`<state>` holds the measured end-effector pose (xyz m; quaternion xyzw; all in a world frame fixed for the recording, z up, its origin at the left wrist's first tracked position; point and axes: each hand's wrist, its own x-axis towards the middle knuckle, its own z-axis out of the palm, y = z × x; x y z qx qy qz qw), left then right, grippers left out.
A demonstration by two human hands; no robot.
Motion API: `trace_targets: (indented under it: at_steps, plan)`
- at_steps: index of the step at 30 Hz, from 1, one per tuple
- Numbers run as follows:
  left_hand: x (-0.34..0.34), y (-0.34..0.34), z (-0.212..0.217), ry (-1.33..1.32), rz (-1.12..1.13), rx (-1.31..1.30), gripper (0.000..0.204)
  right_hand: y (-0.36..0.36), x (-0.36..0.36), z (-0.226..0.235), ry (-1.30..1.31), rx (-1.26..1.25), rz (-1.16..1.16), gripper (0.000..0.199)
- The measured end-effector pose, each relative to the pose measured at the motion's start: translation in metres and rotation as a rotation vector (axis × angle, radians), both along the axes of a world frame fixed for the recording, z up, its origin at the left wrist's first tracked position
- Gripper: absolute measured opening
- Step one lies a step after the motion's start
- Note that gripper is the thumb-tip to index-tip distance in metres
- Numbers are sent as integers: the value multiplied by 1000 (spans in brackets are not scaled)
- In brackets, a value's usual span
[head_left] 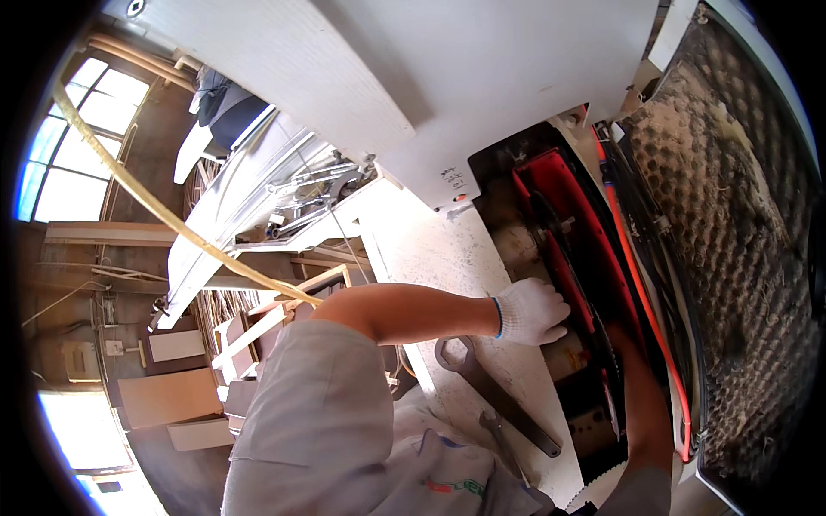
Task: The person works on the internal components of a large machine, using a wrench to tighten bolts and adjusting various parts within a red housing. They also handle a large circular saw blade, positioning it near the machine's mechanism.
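My left hand (pixel 531 311), in a white knit glove, is at the near-left edge of a red metal housing (pixel 594 228) inside an opened machine. Its fingers are curled, and whatever they hold is hidden. My right forearm (pixel 647 421) reaches up from the lower edge into the dark cavity. The right hand (pixel 626 344) is in shadow beside a thin dark blade (pixel 551 219) seen nearly edge-on, its fingers hidden. On the white ledge left of the cavity lie a large ring wrench (pixel 503 400) and a smaller wrench (pixel 506 443).
A toothed disc edge (pixel 598 488) shows at the bottom. An orange-red hose (pixel 637 267) and black cables run along the cavity's right, beside an open door with dusty bumpy foam (pixel 723 232). Several wrenches (pixel 314 189) lie farther left. A yellow hose (pixel 172 219) crosses the left.
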<state>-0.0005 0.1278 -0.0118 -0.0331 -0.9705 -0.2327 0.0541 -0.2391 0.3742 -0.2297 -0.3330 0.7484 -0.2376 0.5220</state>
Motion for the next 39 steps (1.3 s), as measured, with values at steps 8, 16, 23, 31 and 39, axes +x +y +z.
trace_targets:
  at_steps: [8, 16, 23, 31, 39]
  plan:
    - [-1, 0, -2, 72, 3, 10, 26, 3, -10, -6, -47, -4, 36, 49]
    - [2, 0, -1, -24, 9, 25, 28, 3, -7, -3, -3, 17, 59, 50]
    - [3, 1, -5, 6, 9, 0, 26, 0, -4, 5, 13, 44, 124, 50]
    - [-1, -2, 8, -57, -5, 9, 24, -10, 10, 34, 92, 25, 334, 51]
    - [-9, -2, 10, -47, -19, 16, 23, -35, 15, 97, 218, 210, 464, 50]
